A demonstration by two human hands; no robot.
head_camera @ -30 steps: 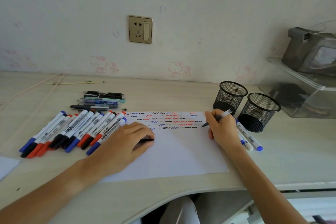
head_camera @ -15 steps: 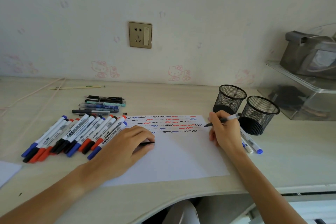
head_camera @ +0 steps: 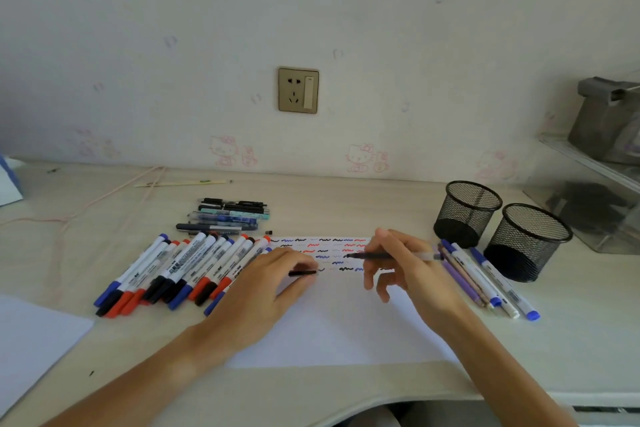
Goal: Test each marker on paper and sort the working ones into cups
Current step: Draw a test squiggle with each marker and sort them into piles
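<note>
A white sheet of paper [head_camera: 346, 326] lies on the desk, its top rows filled with black, red and blue squiggles. My right hand [head_camera: 412, 274] pinches a thin black pen [head_camera: 377, 256], tip pointing left just above the squiggles. My left hand [head_camera: 263, 291] rests on the paper's left part and holds a small black pen cap [head_camera: 302, 273] in its fingers. A row of whiteboard markers [head_camera: 180, 270] lies left of the paper. Two black mesh cups [head_camera: 465, 213] [head_camera: 526, 241] stand at the right; I see nothing inside them.
Several markers and pens [head_camera: 485, 277] lie between the paper and the cups. More pens [head_camera: 232, 215] lie behind the marker row. Another sheet [head_camera: 31, 343] sits at the lower left. A clear plastic organiser [head_camera: 595, 204] stands far right, and the desk edge curves in front.
My right hand has carried the pen leftward, from the paper's right edge to over the squiggle rows. The left hand has stayed on the paper with the cap.
</note>
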